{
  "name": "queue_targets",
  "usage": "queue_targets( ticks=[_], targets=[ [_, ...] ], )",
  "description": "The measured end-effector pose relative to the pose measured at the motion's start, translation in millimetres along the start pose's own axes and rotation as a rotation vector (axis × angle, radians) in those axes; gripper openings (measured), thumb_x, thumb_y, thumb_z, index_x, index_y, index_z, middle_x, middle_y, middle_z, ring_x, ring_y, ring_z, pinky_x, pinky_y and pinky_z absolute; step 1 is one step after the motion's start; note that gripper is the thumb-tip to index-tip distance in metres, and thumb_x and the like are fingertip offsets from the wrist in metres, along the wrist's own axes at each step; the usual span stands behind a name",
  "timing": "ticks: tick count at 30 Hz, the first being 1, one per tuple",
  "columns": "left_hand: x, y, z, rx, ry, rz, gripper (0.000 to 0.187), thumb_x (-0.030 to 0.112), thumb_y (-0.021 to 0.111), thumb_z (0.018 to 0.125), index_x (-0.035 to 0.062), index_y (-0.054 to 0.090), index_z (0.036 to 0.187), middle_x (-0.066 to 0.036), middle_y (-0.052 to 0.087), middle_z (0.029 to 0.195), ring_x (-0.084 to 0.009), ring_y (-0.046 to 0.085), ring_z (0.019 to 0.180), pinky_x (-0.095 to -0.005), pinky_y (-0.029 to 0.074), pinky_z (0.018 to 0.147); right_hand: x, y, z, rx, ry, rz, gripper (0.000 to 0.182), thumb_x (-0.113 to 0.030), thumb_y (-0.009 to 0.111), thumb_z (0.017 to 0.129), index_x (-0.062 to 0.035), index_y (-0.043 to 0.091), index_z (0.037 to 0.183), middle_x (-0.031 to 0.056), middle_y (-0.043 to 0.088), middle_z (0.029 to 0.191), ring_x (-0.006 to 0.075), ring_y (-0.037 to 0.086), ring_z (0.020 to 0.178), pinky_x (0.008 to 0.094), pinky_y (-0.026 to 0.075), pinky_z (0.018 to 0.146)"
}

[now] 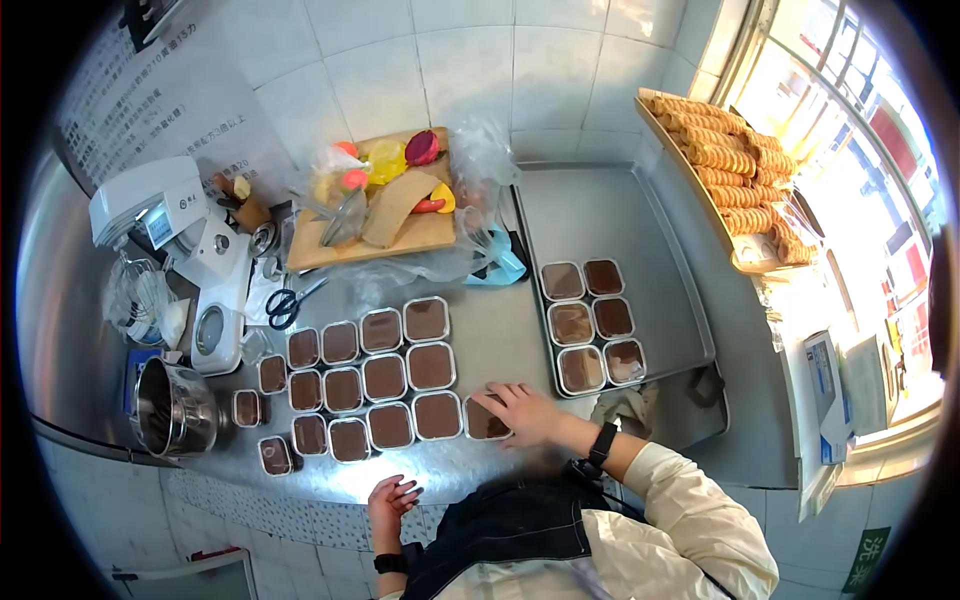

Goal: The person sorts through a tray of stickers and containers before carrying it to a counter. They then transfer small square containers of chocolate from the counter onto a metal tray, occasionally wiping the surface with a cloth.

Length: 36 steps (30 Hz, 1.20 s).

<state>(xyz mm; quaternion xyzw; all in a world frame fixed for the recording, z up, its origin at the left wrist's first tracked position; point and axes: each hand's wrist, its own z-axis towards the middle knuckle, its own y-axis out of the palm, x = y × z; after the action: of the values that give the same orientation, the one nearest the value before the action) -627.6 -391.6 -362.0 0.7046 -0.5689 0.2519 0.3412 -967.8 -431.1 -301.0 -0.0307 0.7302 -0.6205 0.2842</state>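
My right hand [530,415] is over a square clear container of chocolate dessert [484,420], its fingers across the far edge and the thumb at the near right side. This container stands at the right end of the front row. To its left, rows of similar chocolate-filled containers [385,377] cover the steel counter [500,340]. Low by the counter's front edge is my left hand [393,505], holding nothing, with loosely bent fingers apart.
A steel tray [640,210] on the right holds several more filled containers [571,325]. Behind are a wooden board [420,235] with tools and scissors [292,302]. A mixer [215,260] and steel pot [178,408] stand left. Twisted pastries [725,160] fill a tray by the window.
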Motion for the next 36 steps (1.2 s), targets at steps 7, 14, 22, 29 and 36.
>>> queue_targets(
  ticks=[7, 14, 22, 29, 36],
  targets=[
    [-2.3, -0.5, 0.1, -0.008, 0.024, 0.012, 0.028, 0.020, 0.042, 0.086, 0.0020, 0.056, 0.102, -0.017, 0.066, 0.088, -0.0227, 0.066, 0.066, -0.0245, 0.049, 0.050, -6.2, 0.2, 1.1, 0.037, 0.008, 0.006, 0.100, -0.037, 0.076, 0.059, -0.0121, 0.020, 0.137, 0.0193, 0.037, 0.128, 0.0353, 0.038, 0.117, 0.0433, 0.032, 0.096],
    [-3.5, -4.1, 2.6, -0.019, 0.005, 0.038, 0.027, 0.020, 0.042, 0.086, 0.0035, 0.054, 0.104, -0.017, 0.065, 0.090, -0.0248, 0.066, 0.072, -0.0246, 0.049, 0.051, -7.5, 6.1, 3.0, 0.074, 0.019, 0.014, 0.096, -0.038, 0.074, 0.061, -0.0114, 0.021, 0.137, 0.0192, 0.040, 0.121, 0.0353, 0.042, 0.112, 0.0436, 0.034, 0.093],
    [-1.2, 1.4, 0.5, 0.019, 0.022, 0.003, 0.027, 0.018, 0.041, 0.087, 0.0001, 0.056, 0.101, -0.017, 0.066, 0.086, -0.0237, 0.066, 0.066, -0.0235, 0.050, 0.047, -2.8, 13.5, 4.5, 0.081, 0.076, 0.127, 0.090, -0.035, 0.074, 0.059, -0.0091, 0.028, 0.132, 0.0180, 0.043, 0.114, 0.0342, 0.044, 0.106, 0.0425, 0.035, 0.090],
    [-5.7, -0.5, 2.4, 0.029, 0.014, -0.024, 0.027, 0.018, 0.042, 0.087, 0.0004, 0.056, 0.101, -0.018, 0.065, 0.087, -0.0236, 0.066, 0.066, -0.0251, 0.050, 0.048, -3.3, -24.5, -24.1, 0.371, 0.157, 0.206, 0.085, -0.035, 0.076, 0.054, -0.0055, 0.036, 0.123, 0.0178, 0.048, 0.108, 0.0339, 0.047, 0.102, 0.0421, 0.037, 0.089],
    [-5.2, -0.8, 4.2, 0.053, -0.007, 0.021, 0.028, 0.021, 0.043, 0.087, 0.0025, 0.054, 0.105, -0.017, 0.065, 0.087, -0.0246, 0.066, 0.068, -0.0242, 0.048, 0.048, 100.6, -72.1, -113.6, 0.918, 0.749, 0.340, 0.091, -0.026, 0.079, 0.055, 0.0012, 0.031, 0.127, 0.0234, 0.044, 0.120, 0.0356, 0.047, 0.109, 0.0394, 0.041, 0.090]
  ],
)
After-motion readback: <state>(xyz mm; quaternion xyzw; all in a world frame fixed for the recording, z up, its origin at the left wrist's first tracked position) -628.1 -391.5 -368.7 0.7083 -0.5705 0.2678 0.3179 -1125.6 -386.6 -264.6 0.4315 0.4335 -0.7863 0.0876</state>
